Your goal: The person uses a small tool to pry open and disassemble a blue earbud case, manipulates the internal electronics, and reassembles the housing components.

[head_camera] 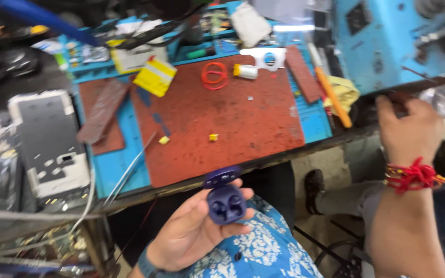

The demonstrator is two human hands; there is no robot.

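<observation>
Earbud case [226, 198], dark blue, lid open, lies in left hand [197, 231], fingers curled around it, below bench [222, 118] edge. Right hand [408, 131] reaches the bench's right end; grip cannot be determined.

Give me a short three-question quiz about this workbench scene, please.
1. True or false: the earbud case in the left hand is open.
2. What colour is the rubber-band loop on the red mat?
3. The right hand reaches toward: A) the yellow box, B) the bench edge under the blue machine, C) the earbud case.

Key: 1 true; 2 orange; 3 B.
</observation>
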